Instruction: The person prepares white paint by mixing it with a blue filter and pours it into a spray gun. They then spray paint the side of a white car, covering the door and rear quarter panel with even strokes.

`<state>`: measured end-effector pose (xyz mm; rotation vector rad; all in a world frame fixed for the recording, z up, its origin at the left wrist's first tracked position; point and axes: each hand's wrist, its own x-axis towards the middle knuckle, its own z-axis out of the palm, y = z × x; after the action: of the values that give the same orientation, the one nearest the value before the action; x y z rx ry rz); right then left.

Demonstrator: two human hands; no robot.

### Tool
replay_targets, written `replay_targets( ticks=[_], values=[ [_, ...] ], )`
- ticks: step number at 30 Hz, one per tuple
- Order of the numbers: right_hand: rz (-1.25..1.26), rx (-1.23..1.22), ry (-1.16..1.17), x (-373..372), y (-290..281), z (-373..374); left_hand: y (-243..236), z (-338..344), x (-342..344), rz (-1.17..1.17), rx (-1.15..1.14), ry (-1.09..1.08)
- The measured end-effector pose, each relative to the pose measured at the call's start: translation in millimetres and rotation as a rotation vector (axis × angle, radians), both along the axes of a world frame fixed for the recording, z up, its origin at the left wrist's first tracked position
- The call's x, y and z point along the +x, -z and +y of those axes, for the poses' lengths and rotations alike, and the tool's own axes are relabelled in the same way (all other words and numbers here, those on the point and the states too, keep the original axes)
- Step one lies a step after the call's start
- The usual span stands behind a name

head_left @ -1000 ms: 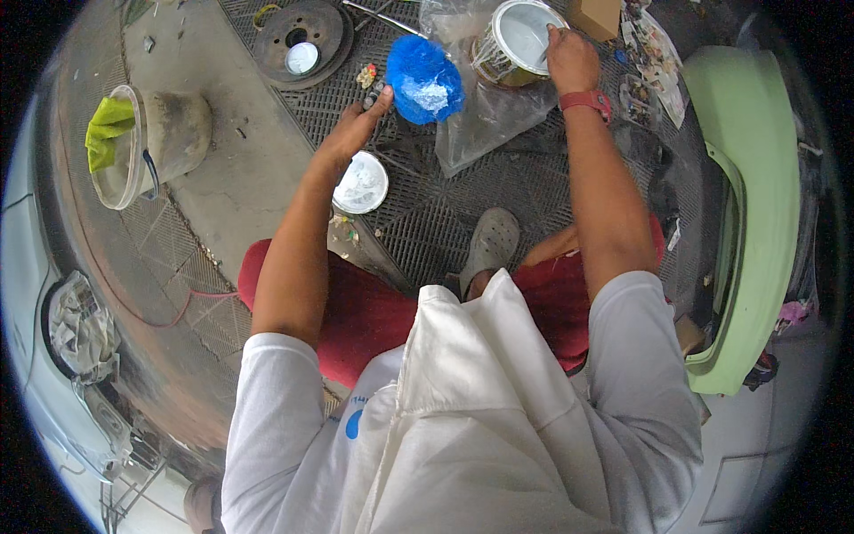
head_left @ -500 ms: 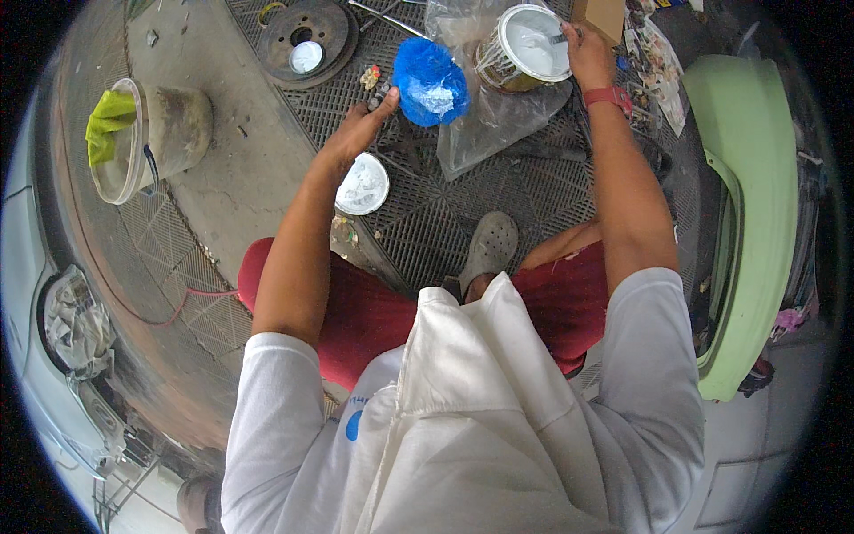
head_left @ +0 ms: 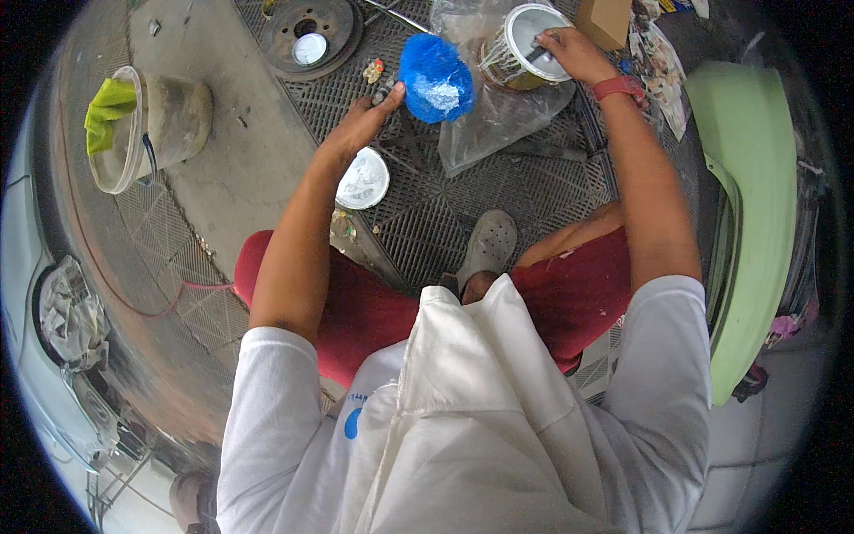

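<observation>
Left hand [head_left: 363, 117]: thumb tip is seen at the near edge of a crumpled blue object [head_left: 425, 67], on which a patch of white paste is carried; fingers are bent around or beside something small and grey, mostly hidden, so whether the blue object is gripped or only touched cannot be told. Right hand [head_left: 576, 55]: fingers are closed narrow on a dark tool [head_left: 536, 53], held at the mouth of a can [head_left: 505, 60]; tool tip is lost against the pale interior, so depth cannot be told. Can is found just left of the right fingers, its mouth turned toward the wearer, its wall streaked with white drips. A clear plastic sheet [head_left: 480, 135] is spread between the two sets of fingers, under and beside the can. Below the left fingers, by the wrist, a white-smeared round lid [head_left: 365, 181] is laid on a black grated mat [head_left: 445, 218]. Beyond the left fingers a dark metal disc [head_left: 283, 43] is placed, a small white round piece [head_left: 310, 49] set on it. Well left of them a bucket [head_left: 182, 116] is seen tilted, a yellow-green cloth [head_left: 108, 111] draped over its rim. Beyond the right fingers a cardboard box [head_left: 603, 23] is placed.
</observation>
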<state>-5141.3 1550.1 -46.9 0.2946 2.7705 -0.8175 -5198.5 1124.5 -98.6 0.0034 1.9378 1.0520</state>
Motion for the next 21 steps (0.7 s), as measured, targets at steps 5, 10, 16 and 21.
replay_targets(
  ticks=[5, 10, 16, 21],
  values=[
    [0.136, 0.193, 0.028, 10.3, -9.8, 11.1, -7.0, -4.5, 1.7, -0.022, -0.008, 0.0],
    [0.245, 0.129, 0.082, 7.7, 2.1, 0.3, -8.3, -12.5, 5.4, 0.022, -0.006, -0.014],
    [-0.016, 0.059, 0.064, -0.8, 1.5, 12.8, -9.0, -13.5, 4.0, 0.034, -0.013, -0.012],
    [0.085, 0.271, 0.055, 2.6, -0.4, 22.8, -8.5, -13.2, 2.3, -0.007, 0.0, -0.008]
  ],
)
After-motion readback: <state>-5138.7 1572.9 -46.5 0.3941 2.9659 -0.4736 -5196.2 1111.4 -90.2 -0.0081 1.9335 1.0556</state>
